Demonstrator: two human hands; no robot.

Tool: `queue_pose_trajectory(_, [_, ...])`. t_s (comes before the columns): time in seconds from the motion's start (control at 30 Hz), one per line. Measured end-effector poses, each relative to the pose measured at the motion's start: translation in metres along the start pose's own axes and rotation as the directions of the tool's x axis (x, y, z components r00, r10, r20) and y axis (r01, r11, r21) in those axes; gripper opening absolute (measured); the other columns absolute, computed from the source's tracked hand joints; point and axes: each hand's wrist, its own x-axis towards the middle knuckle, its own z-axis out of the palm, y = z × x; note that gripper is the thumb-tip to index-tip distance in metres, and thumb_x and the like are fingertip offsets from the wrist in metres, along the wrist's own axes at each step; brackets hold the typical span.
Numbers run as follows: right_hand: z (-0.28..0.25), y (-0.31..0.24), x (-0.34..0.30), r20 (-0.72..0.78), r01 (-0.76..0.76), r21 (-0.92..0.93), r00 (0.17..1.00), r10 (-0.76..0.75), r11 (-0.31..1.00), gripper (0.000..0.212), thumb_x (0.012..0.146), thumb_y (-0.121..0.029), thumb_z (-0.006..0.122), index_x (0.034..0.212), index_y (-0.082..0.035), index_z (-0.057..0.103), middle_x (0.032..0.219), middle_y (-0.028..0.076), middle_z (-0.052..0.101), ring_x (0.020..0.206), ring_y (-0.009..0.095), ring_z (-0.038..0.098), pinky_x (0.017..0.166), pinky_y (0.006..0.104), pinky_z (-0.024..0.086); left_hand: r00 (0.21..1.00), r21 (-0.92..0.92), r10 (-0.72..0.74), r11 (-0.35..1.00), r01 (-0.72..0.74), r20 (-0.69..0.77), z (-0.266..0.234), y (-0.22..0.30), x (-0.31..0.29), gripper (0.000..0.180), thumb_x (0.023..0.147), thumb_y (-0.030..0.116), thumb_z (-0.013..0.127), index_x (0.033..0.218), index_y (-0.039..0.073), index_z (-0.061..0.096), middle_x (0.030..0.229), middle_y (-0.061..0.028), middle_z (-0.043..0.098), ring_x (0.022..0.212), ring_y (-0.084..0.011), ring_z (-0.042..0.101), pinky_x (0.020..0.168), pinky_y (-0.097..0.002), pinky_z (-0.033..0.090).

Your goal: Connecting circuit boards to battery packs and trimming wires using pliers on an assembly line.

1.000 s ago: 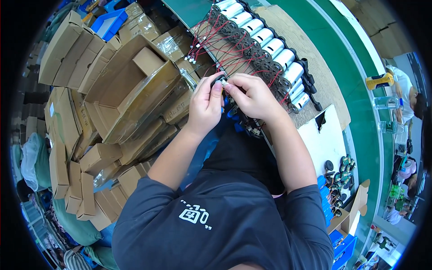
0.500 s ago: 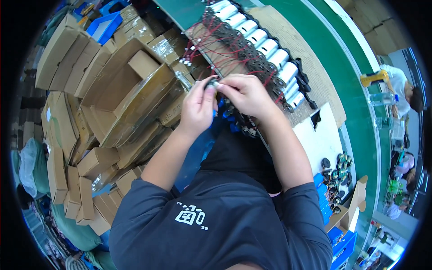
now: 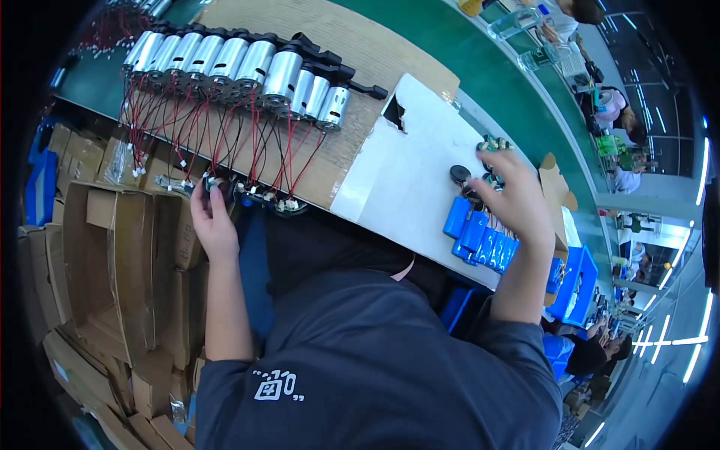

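At the bench's near edge, my left hand (image 3: 214,225) pinches a small circuit board (image 3: 211,182), dark green with white bits. Red and black wires (image 3: 202,135) trail down beside it from a row of silver cylindrical motors (image 3: 225,58) with black housings. Further along the edge, past the fingertips, sit more small boards with white plugs (image 3: 287,204). My right hand (image 3: 516,196) is off to the right, its thumb and fingers spread over a cluster of green boards (image 3: 491,142). Next to it are a round black part (image 3: 460,175) and blue wrapped battery packs (image 3: 484,240).
A white board (image 3: 390,180) with a torn hole lies on the brown cardboard sheet (image 3: 360,45) covering the green bench. Cardboard boxes (image 3: 94,262) crowd the left. Blue crates (image 3: 576,285) stand at the right. Beyond the bench are water bottles (image 3: 517,24) and other people.
My view has swung to the right. Both hands were together at the small part; my right hand has let go and moved right to the boards, while my left keeps its pinch.
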Motion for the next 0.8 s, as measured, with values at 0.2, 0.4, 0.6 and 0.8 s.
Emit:
queue_pose_trajectory(0.2, [0.048, 0.02, -0.026, 0.155, -0.142, -0.069, 0.976, 0.151, 0.987, 0.033, 0.081, -0.02, 0.073, 0.11, -0.005, 0.068, 0.102, 0.017, 0.065, 0.094, 0.034, 0.063, 0.085, 0.0413, 0.05, 1.0, -0.128, -0.008, 0.992, 0.007, -0.009, 0.0, -0.002, 0.002, 0.042, 0.103, 0.024, 0.052, 0.134, -0.002, 0.047, 0.117, -0.0104, 0.06, 0.106, -0.017, 0.06, 0.093, -0.0318, 0.048])
queue_pose_trajectory(0.4, [0.072, 0.021, -0.025, -0.052, -0.069, -0.276, 0.997, 0.057, 0.959, 0.027, 0.089, -0.021, 0.066, 0.111, -0.007, 0.069, 0.11, 0.016, 0.066, 0.1, 0.034, 0.064, 0.096, 0.046, 0.046, 0.954, 0.036, 0.082, 0.997, -0.075, -0.287, 0.005, 0.021, -0.013, 0.027, 0.101, 0.021, 0.05, 0.114, -0.002, 0.054, 0.116, -0.0122, 0.056, 0.106, -0.0183, 0.053, 0.096, -0.0327, 0.042])
queue_pose_trajectory(0.6, [0.081, 0.025, -0.025, -0.302, -0.04, 0.018, 0.952, 0.044, 0.999, 0.025, 0.099, -0.019, 0.054, 0.115, -0.003, 0.065, 0.119, 0.016, 0.065, 0.104, 0.029, 0.065, 0.102, 0.0494, 0.044, 0.709, 0.186, 0.705, 0.699, -0.691, -0.014, 0.014, 0.073, -0.036, 0.02, 0.093, 0.015, 0.06, 0.107, 0.001, 0.056, 0.11, -0.0154, 0.058, 0.097, -0.0256, 0.057, 0.089, -0.0357, 0.046])
queue_pose_trajectory(0.8, [0.067, -0.03, -0.021, -0.289, 0.186, 0.86, 0.945, 0.152, 0.474, 0.035, 0.107, -0.019, 0.039, 0.127, 0.005, 0.054, 0.122, 0.021, 0.062, 0.093, 0.024, 0.069, 0.086, 0.0367, 0.055, 0.589, -0.312, 0.719, 0.692, -0.651, 0.368, 0.073, 0.13, -0.053, 0.044, 0.096, 0.026, 0.059, 0.127, -0.003, 0.051, 0.108, -0.0168, 0.062, 0.099, -0.0293, 0.061, 0.088, -0.0393, 0.05])
